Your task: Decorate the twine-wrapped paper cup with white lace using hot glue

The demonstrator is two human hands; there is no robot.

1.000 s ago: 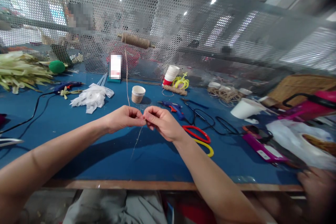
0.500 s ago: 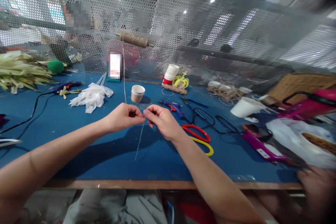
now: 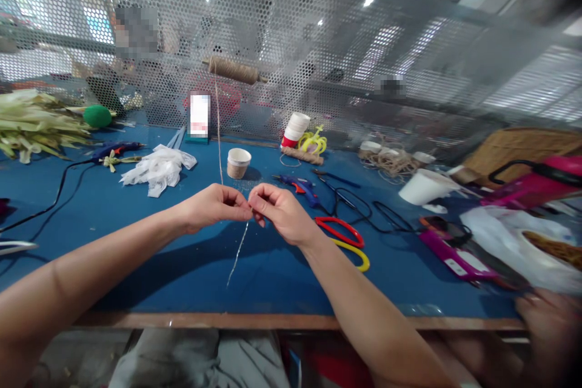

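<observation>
My left hand and my right hand meet over the blue table, fingertips pinched together on a thin twine. The twine runs down from a spool of brown twine on the mesh panel to my left hand. Its loose pale end dangles below my fingers. The exact grip point is covered by the fingertips. Just beyond my hands stands a small paper cup with a brown wrapped band. Scissors with red and yellow handles lie beside my right wrist.
A blue glue gun with a black cord lies beyond my right hand. White plastic scraps and pale husks are at left. To the right are a white cup, a purple box and another person's hand.
My hands have shifted slightly closer to me and my fingertips are pressed more tightly together. The twine slants a little more, and its loose end has swung left.
</observation>
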